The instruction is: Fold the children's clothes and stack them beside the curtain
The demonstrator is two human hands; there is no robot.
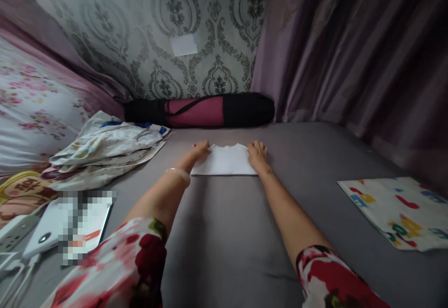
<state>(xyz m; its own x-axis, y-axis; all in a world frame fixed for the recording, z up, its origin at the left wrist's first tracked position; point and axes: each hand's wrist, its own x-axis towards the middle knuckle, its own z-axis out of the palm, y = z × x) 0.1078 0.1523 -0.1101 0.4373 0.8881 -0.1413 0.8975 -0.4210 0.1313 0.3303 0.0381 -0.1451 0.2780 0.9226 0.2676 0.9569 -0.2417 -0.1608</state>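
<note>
A white folded cloth [229, 161] lies flat on the grey sheet [224, 233] in front of me, its far edge slightly ruffled. At its far left corner, my left hand [201, 151] has its fingers curled in and closed on the fabric. My right hand [257, 156] is at the opposite corner, fingers bent and closed on the cloth's right edge. Both arms reach straight forward, and the fingertips are partly hidden. A folded cloth with coloured letters and numbers [402, 210] rests to the right, apart from my hands.
A pile of rumpled clothes [115, 147] lies left, by a floral pillow [31, 107]. Nearer are a white device [47, 233], a flat item partly pixelated [101, 219] and a power strip [16, 233] with cables. A black and maroon long bag [199, 111] lies along the patterned wall.
</note>
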